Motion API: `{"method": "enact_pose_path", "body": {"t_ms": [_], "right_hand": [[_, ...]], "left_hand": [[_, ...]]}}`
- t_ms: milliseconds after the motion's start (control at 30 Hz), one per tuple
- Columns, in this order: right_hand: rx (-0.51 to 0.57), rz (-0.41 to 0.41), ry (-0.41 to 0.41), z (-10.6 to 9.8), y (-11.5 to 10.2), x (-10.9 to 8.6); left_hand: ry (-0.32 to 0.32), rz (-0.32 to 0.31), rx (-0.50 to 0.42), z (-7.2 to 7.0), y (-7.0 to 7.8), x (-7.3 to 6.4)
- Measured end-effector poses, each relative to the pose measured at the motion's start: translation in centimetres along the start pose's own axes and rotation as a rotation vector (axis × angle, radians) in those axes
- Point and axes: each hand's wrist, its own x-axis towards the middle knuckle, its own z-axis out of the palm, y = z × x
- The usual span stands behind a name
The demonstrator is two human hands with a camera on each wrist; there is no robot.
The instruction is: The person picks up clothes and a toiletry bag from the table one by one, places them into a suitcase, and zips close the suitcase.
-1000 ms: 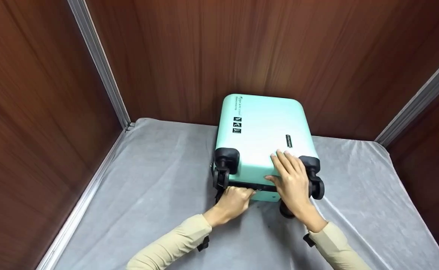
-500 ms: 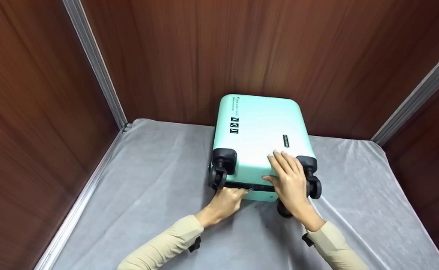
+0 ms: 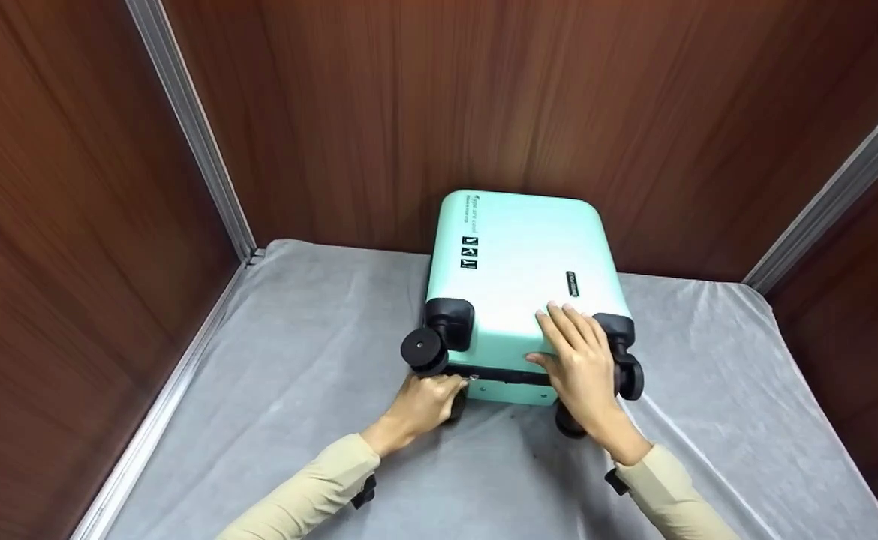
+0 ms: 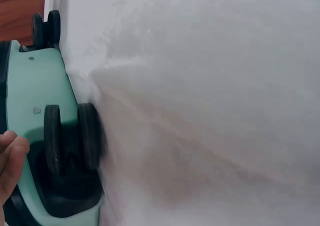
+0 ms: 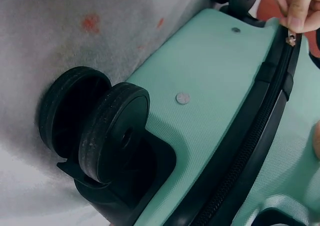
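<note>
A mint-green hard-shell suitcase [image 3: 518,240] lies flat in the head view, its wheeled end toward me. Along that end runs a black zipper [image 5: 240,161], whose teeth look joined in the right wrist view. My left hand [image 3: 418,403] pinches the metal zipper pull [image 5: 291,37] near the left corner, just below a black caster wheel [image 3: 422,349]. Only some left fingertips [image 4: 15,153] show in the left wrist view. My right hand [image 3: 578,369] rests on the suitcase's near right edge, fingers straight over the top shell and thumb out to the side.
Grey cloth [image 3: 319,337] covers the surface under the suitcase. A brown wood-grain panel [image 3: 439,112] stands close behind it, with more panels at both sides. Another caster wheel [image 3: 628,375] sticks out beside my right hand.
My left hand has moved left along the near end with the zipper pull. The near left caster wheel has swivelled outward. My right hand stays on the suitcase.
</note>
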Motion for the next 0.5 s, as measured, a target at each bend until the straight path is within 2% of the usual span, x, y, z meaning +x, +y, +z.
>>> {"method": "enact_pose_path", "body": {"t_ms": [133,500], "right_hand": [[0.004,0.005,-0.002,0.01,-0.04,-0.14],[0.004,-0.005,0.019,0.06,0.04,-0.05]], "left_hand": [[0.022,0.007,0.066,-0.14,-0.45,-0.31],[0.021,0.019,0.085,-0.26,-0.98,-0.59]]}}
